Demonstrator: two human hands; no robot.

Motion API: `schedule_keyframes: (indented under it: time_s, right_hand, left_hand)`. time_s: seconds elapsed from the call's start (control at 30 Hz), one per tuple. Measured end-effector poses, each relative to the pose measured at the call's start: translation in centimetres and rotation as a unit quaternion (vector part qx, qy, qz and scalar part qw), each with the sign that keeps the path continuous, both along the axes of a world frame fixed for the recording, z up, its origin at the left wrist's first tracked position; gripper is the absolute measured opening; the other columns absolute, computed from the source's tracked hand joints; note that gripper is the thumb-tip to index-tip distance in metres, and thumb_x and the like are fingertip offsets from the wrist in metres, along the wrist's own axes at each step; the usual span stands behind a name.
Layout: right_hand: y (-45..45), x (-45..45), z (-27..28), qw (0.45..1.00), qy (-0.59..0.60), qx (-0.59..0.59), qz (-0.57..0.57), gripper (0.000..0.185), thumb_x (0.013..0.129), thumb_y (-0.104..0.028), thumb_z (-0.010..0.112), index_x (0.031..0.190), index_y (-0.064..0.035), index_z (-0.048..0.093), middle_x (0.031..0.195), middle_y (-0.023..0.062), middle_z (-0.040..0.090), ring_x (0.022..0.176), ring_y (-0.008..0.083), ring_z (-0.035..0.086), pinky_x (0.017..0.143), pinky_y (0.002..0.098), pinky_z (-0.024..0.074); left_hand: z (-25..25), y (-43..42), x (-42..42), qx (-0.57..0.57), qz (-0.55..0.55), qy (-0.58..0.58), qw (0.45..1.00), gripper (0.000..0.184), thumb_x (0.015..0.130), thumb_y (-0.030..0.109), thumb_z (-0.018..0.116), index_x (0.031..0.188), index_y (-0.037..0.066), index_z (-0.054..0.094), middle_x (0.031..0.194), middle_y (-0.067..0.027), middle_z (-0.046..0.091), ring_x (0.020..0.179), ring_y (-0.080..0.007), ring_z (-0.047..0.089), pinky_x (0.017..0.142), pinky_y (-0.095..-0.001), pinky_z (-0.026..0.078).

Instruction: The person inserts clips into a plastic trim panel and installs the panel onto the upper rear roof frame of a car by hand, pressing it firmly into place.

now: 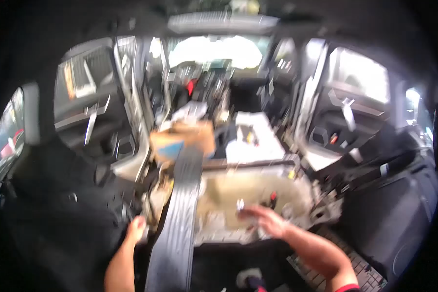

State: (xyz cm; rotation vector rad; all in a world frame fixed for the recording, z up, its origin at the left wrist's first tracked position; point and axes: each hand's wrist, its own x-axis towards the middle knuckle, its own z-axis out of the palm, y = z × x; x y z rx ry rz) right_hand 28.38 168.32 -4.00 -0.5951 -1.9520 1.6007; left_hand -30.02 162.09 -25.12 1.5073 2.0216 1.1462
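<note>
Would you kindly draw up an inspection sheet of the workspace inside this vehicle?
Surface: pale floor panel, exposed, with fittings blurred.
Job's things: long ribbed strip, running lengthwise between the hands; its far end overlaps the cardboard box in this view.
Clutter: cardboard box; white item to its right; small red-and-black item by the floor panel; gridded panel at lower right.
Grip: left hand left of the strip, hold unclear; right hand has fingers extended over the floor panel, contact unclear.
Cables: nothing seen clearly; blur could hide some.
Surroundings: left door, right door, bright front window.
</note>
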Motion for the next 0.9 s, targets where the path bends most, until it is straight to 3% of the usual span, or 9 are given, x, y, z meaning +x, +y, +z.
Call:
schedule_keyframes:
  time_s: [0.17, 0.33, 0.43, 0.47, 0.57, 0.7, 0.77, 0.83, 0.9]
  right_hand:
    - [-14.5, 7.3, 12.6, 0.997, 0.060, -0.022, 0.040, 0.076, 0.104, -0.020, 0.056, 0.162, -0.0039, 0.011, 0.169, 0.0137, 0.017, 0.153, 0.0297, 0.028, 0.109, 0.0462, 0.0457]
    - [-20.5, 8.4, 20.1, 0.949, 0.161, 0.053, -0.265, 0.034, 0.101, -0.008, 0.058, 0.133, 0.0009, 0.051, 0.133, 0.0189, 0.063, 0.116, 0.0319, 0.068, 0.083, 0.0424, 0.0620]
    - [-20.0, 9.0, 24.6, 0.907, 0.238, 0.150, -0.313, 0.031, 0.099, 0.003, 0.052, 0.129, -0.0036, 0.053, 0.125, 0.0185, 0.065, 0.097, 0.0295, 0.074, 0.066, 0.0358, 0.0637]
    - [-20.2, 9.2, 27.0, 0.896, 0.262, 0.178, -0.311, 0.027, 0.101, -0.001, 0.056, 0.127, 0.0016, 0.054, 0.126, 0.0172, 0.063, 0.086, 0.0191, 0.072, 0.059, 0.0294, 0.0591]
    - [-18.7, 9.3, 34.5, 0.837, 0.233, 0.294, -0.397, 0.038, 0.103, -0.009, 0.056, 0.140, -0.0027, 0.049, 0.113, 0.0120, 0.073, 0.081, 0.0136, 0.068, 0.069, 0.0273, 0.0544]
    - [-14.9, 10.5, 45.1, 0.638, 0.124, 0.538, -0.537, 0.028, 0.100, -0.010, 0.056, 0.127, -0.0058, 0.056, 0.092, 0.0188, 0.074, 0.079, 0.0307, 0.073, 0.072, 0.0376, 0.0556]
    - [-14.2, 10.5, 48.4, 0.632, 0.118, 0.528, -0.554, 0.030, 0.098, -0.012, 0.055, 0.127, -0.0054, 0.056, 0.096, 0.0197, 0.073, 0.085, 0.0381, 0.072, 0.077, 0.0440, 0.0560]
    - [-13.1, 10.4, 50.1, 0.515, 0.051, 0.590, -0.620, 0.033, 0.096, -0.012, 0.055, 0.128, -0.0060, 0.057, 0.104, 0.0217, 0.071, 0.092, 0.0417, 0.070, 0.081, 0.0497, 0.0553]
    - [-13.1, 9.8, 51.0, 0.523, 0.018, 0.571, -0.633, 0.034, 0.095, -0.012, 0.055, 0.128, -0.0064, 0.057, 0.108, 0.0223, 0.070, 0.095, 0.0430, 0.069, 0.082, 0.0515, 0.0548]
  left_hand:
    - [10.2, -5.2, 8.9, -0.011, 0.012, -0.062, 0.998, 0.029, 0.088, 0.013, 0.069, 0.114, -0.001, 0.070, 0.102, -0.0116, 0.074, 0.092, -0.0206, 0.070, 0.085, -0.0344, 0.055]
    - [22.5, -7.1, 16.2, 0.095, -0.115, -0.157, 0.976, 0.029, 0.092, 0.011, 0.068, 0.118, -0.003, 0.068, 0.110, -0.0111, 0.073, 0.100, -0.0179, 0.069, 0.089, -0.0323, 0.054]
    - [35.3, -9.5, 23.2, 0.131, -0.217, -0.182, 0.950, 0.021, 0.098, 0.012, 0.067, 0.115, 0.000, 0.067, 0.106, -0.0065, 0.072, 0.099, -0.0142, 0.067, 0.089, -0.0302, 0.053]
    - [38.0, -9.1, 24.6, 0.145, -0.258, -0.175, 0.939, 0.019, 0.099, 0.009, 0.065, 0.116, 0.001, 0.066, 0.105, -0.0055, 0.072, 0.098, -0.0131, 0.066, 0.088, -0.0292, 0.052]
    - [48.1, -10.9, 30.9, 0.188, -0.305, -0.159, 0.920, 0.020, 0.102, 0.015, 0.064, 0.114, -0.001, 0.065, 0.105, -0.0075, 0.072, 0.100, -0.0156, 0.067, 0.095, -0.0324, 0.053]
    - [55.0, -14.5, 35.4, 0.228, -0.388, -0.147, 0.881, 0.017, 0.102, 0.010, 0.061, 0.116, -0.001, 0.064, 0.115, -0.0083, 0.070, 0.108, -0.0175, 0.066, 0.101, -0.0351, 0.051]
    - [56.4, -17.6, 35.9, 0.227, -0.380, -0.096, 0.891, 0.017, 0.101, 0.007, 0.062, 0.116, 0.000, 0.065, 0.113, -0.0077, 0.071, 0.106, -0.0166, 0.067, 0.098, -0.0334, 0.052]
    - [57.1, -20.2, 35.7, 0.226, -0.369, -0.045, 0.900, 0.018, 0.099, 0.005, 0.062, 0.117, 0.000, 0.066, 0.110, -0.0071, 0.072, 0.103, -0.0157, 0.068, 0.095, -0.0316, 0.052]
    - [57.0, -22.2, 34.4, 0.212, -0.350, 0.002, 0.912, 0.018, 0.098, 0.004, 0.064, 0.115, 0.001, 0.067, 0.109, -0.0080, 0.073, 0.100, -0.0162, 0.069, 0.093, -0.0323, 0.054]
